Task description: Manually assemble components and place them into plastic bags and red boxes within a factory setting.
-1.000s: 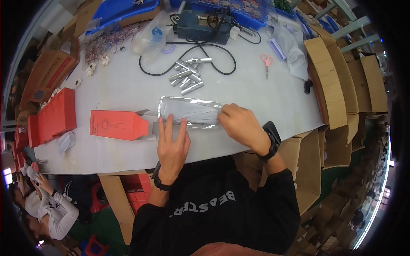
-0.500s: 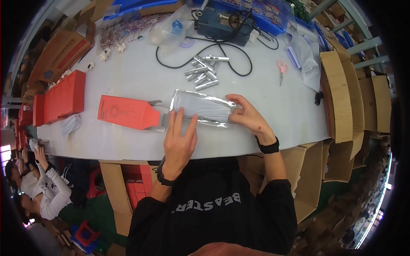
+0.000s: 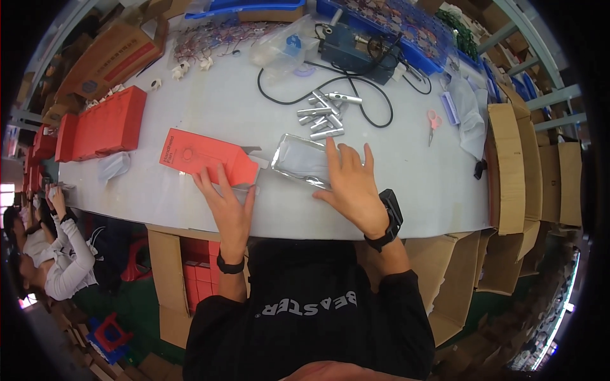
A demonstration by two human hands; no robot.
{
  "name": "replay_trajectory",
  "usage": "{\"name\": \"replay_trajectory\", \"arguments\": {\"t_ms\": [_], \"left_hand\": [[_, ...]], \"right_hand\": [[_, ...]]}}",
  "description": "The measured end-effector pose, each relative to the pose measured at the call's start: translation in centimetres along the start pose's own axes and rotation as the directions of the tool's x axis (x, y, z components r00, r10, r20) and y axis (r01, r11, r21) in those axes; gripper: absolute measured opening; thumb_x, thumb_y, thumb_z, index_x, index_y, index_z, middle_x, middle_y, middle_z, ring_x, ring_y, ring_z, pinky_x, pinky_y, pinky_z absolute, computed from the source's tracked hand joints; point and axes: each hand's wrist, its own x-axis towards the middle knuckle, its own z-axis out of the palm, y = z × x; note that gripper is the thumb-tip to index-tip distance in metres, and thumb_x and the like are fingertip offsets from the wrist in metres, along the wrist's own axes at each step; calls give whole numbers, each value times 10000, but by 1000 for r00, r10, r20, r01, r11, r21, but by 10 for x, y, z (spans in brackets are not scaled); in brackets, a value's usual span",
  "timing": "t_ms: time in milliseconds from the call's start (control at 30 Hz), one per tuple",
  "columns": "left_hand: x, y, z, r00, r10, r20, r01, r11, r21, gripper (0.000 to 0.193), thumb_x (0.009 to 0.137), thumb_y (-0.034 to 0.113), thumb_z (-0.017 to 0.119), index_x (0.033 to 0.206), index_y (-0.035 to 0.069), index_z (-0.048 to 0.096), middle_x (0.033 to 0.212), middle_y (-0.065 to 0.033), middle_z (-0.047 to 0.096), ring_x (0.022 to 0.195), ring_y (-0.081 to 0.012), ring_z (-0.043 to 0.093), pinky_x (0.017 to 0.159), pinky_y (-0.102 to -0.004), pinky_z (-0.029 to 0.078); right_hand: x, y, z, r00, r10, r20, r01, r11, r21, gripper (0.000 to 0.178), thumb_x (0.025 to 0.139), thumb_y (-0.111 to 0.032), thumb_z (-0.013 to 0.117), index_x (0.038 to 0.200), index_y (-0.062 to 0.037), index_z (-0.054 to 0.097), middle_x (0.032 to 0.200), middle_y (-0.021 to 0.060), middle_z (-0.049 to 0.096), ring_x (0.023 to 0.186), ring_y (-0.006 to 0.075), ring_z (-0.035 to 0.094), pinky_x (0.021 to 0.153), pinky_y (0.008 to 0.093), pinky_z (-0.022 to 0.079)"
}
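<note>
A red carton (image 3: 206,155) lies on the table with the flaps of its right end open. My left hand (image 3: 232,219) has its fingers apart, their tips at the carton's near edge. Just right of that open end lies a clear, shiny-edged plastic pouch (image 3: 298,160) with something pale inside. My right hand (image 3: 357,195) rests spread over the pouch's right end and hides it. Several silver metal tubes (image 3: 328,115) lie piled beyond the right fingertips.
A dark machine (image 3: 356,54) with a looping black cable stands at the back, beside a blue tray (image 3: 413,38) of parts. Pink-handled scissors (image 3: 434,120) lie to the right. Red boxes (image 3: 111,124) stand at left. Open cardboard cartons (image 3: 505,168) flank the right edge. Another person sits far left.
My left hand has moved left from the pouch to the red carton. My right hand has let go of the pouch's edge and now lies spread over its right end.
</note>
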Motion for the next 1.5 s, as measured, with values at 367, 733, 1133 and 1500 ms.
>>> {"name": "replay_trajectory", "arguments": {"t_ms": [367, 733, 1133, 1500], "left_hand": [[4, -5, -10, 990, 130, 51, -128, 991, -40, 682, 820, 11, 687, 1470, 28, 484, 1594, -330, 274, 1459, -592, 225, 1110, -569, 390], [11, -5, -12, 983, 183, -30, -184, 981, -53, 679, 768, 65, 764, 1417, 59, 564, 1555, -271, 400, 1431, -548, 345, 1074, -530, 452], [3, 5, -8, 964, 265, -8, -265, 960, -94, 680, 740, 50, 802, 1386, 78, 593, 1531, -239, 452, 1419, -515, 393, 1057, -505, 479], [-14, 6, -3, 964, 242, 112, -227, 965, -133, 704, 751, 109, 841, 1397, 100, 561, 1566, -210, 392, 1450, -505, 331, 1142, -548, 381]], "right_hand": [[17, 20, 7, 985, 21, 174, -38, 994, 98, 823, 741, -212, 789, 1454, -9, 433, 1265, 189, 576, 1143, 363, 555, 957, 414, 444], [13, 11, -13, 965, -221, 142, 167, 933, 319, 819, 709, -213, 815, 1424, -15, 469, 1199, 203, 600, 1102, 398, 568, 975, 452, 456], [26, -10, -1, 970, -91, 227, 46, 979, 198, 798, 742, -268, 815, 1409, 14, 480, 1142, 219, 621, 1060, 419, 592, 953, 461, 479], [-7, -2, 3, 971, -29, -238, 112, 932, 344, 664, 834, -258, 781, 1377, 14, 512, 1295, 213, 596, 1162, 362, 591, 980, 447, 474]]}}
